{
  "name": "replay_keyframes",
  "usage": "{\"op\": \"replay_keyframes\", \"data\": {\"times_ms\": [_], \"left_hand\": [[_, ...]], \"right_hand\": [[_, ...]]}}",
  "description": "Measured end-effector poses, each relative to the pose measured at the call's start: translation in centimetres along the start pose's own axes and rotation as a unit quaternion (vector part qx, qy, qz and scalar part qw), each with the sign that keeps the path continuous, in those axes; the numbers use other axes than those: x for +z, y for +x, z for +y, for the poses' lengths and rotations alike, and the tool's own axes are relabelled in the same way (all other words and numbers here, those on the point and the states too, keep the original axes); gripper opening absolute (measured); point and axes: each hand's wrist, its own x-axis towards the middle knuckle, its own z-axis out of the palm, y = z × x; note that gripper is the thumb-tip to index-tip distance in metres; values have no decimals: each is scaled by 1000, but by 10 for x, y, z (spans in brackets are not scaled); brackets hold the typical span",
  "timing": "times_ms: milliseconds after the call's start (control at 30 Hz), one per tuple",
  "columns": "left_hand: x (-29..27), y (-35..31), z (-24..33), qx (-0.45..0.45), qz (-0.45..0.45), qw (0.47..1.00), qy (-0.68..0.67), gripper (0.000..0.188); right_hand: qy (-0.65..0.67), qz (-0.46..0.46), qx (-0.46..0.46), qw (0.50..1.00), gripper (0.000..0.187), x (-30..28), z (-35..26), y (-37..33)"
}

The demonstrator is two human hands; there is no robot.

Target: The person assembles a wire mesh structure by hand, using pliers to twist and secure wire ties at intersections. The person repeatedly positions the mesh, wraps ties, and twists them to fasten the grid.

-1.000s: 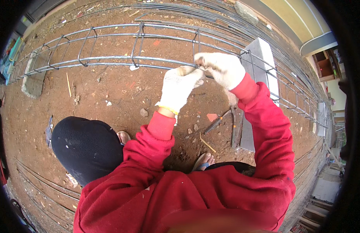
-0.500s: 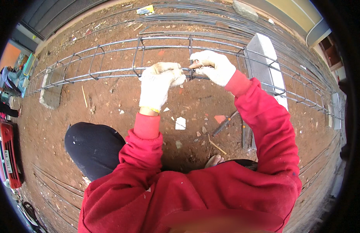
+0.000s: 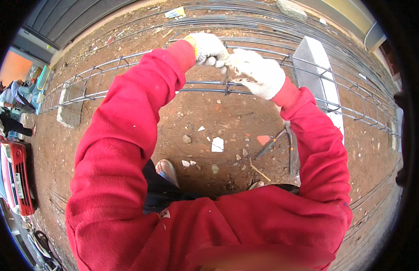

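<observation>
A long rebar cage runs from left to right in front of me, its bars joined by square stirrups. My left hand, in a white knitted glove, reaches over to the far side of the cage with its fingers curled beside a stirrup. Next to it my right hand, gloved too, is pinched at the same stirrup from the right. The fingertips of both hands nearly meet. Whatever they grip is too small to make out. On the soil below my right forearm lies a pair of long-handled pincers.
A pale concrete block props the cage on the right, another block on the left. Loose steel rods lie beyond it. Broken white tile litters the soil. A red car and people are at far left.
My left hand has moved from the near bar up to the far side of the cage. My right hand has shifted slightly right. My left foot now shows below.
</observation>
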Motion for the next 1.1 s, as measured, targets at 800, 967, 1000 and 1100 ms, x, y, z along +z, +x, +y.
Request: {"op": "replay_keyframes", "data": {"times_ms": [800,967,1000,1100], "left_hand": [[46,-87,-14,237,161,915,284,42],[59,-94,-23,284,186,892,299,35],[61,-93,-26,280,195,888,309,33],[61,-82,-38,275,263,879,288,29]], "right_hand": [[-162,-136,-137,968,28,-7,22,19],[-173,-144,-107,968,25,-10,13,15],[-184,-136,-116,966,24,-11,11,16],[-199,-148,-122,961,19,-14,2,21]]}}
